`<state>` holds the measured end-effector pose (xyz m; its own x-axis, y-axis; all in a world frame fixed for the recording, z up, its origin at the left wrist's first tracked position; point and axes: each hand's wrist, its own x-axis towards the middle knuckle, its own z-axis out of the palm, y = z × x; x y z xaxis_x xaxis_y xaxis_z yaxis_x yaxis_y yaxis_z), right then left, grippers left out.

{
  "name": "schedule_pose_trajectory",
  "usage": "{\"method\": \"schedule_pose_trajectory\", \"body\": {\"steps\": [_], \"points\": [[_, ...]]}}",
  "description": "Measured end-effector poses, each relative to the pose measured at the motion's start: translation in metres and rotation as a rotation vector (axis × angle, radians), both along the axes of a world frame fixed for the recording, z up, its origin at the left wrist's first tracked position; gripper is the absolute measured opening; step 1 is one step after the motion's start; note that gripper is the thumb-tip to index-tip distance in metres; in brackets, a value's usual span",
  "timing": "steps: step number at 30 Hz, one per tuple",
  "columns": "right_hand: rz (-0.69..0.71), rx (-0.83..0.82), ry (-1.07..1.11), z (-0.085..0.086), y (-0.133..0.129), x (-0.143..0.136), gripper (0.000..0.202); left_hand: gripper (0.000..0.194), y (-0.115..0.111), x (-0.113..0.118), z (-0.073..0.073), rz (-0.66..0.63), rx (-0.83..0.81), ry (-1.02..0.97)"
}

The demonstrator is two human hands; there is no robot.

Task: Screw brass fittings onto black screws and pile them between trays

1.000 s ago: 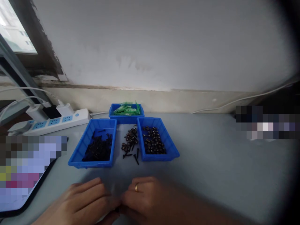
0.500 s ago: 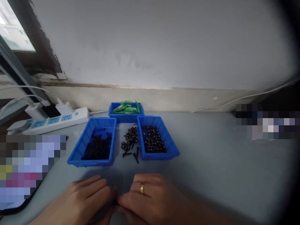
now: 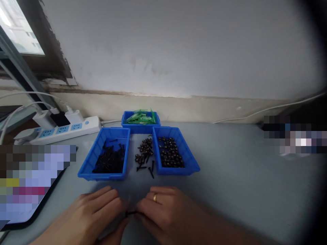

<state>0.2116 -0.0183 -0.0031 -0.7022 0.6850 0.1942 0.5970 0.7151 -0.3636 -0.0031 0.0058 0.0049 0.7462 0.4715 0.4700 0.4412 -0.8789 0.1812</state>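
Low over the front of the table, a thin black screw [image 3: 131, 213] spans the gap between my two hands. My right hand [image 3: 166, 209], with a gold ring on one finger, pinches its right end; those fingertips hide whatever else is there. My left hand [image 3: 99, 209] has its thumb and forefinger closed around the wider left end. Beyond the hands lies a loose pile of dark screws and nut-like metal pieces [image 3: 145, 149]. Left of the pile, a blue bin [image 3: 102, 176] contains black screws [image 3: 109, 160]. Right of it, another blue bin [image 3: 178, 170] has small round dark metal pieces [image 3: 171, 154].
A smaller blue bin [image 3: 140, 129] with green plastic pieces [image 3: 141, 117] stands at the back near the wall. On the left are a white power strip [image 3: 68, 132] with plugged-in chargers and a blurred-out screen device [image 3: 38, 190]. A white cable [image 3: 245, 117] runs along the right.
My hands have drawn slightly apart, so more of the black screw shows between them. The whole view has shifted a little, with the bins appearing farther right.
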Motion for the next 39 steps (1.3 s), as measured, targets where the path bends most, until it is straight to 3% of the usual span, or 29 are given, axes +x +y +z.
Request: {"method": "schedule_pose_trajectory", "body": {"steps": [6, 11, 18, 26, 39], "points": [[0.008, 0.028, -0.021, 0.000, -0.001, -0.001, 0.015, 0.025, -0.001, 0.000, 0.001, -0.023, 0.054, -0.040], [0.036, 0.067, -0.020, 0.000, -0.001, -0.001, 0.020, 0.029, -0.003, 0.002, 0.003, -0.107, -0.037, -0.010], [0.032, 0.090, 0.041, 0.003, 0.001, -0.002, 0.022, 0.022, -0.005, -0.007, -0.008, -0.115, -0.222, 0.051], [-0.010, 0.049, 0.031, 0.011, 0.000, 0.000, 0.022, 0.021, 0.003, 0.002, 0.004, -0.057, -0.005, 0.000], [0.009, 0.098, 0.015, 0.002, 0.000, -0.001, 0.023, 0.031, 0.001, 0.000, 0.002, -0.080, -0.056, 0.042]]}}
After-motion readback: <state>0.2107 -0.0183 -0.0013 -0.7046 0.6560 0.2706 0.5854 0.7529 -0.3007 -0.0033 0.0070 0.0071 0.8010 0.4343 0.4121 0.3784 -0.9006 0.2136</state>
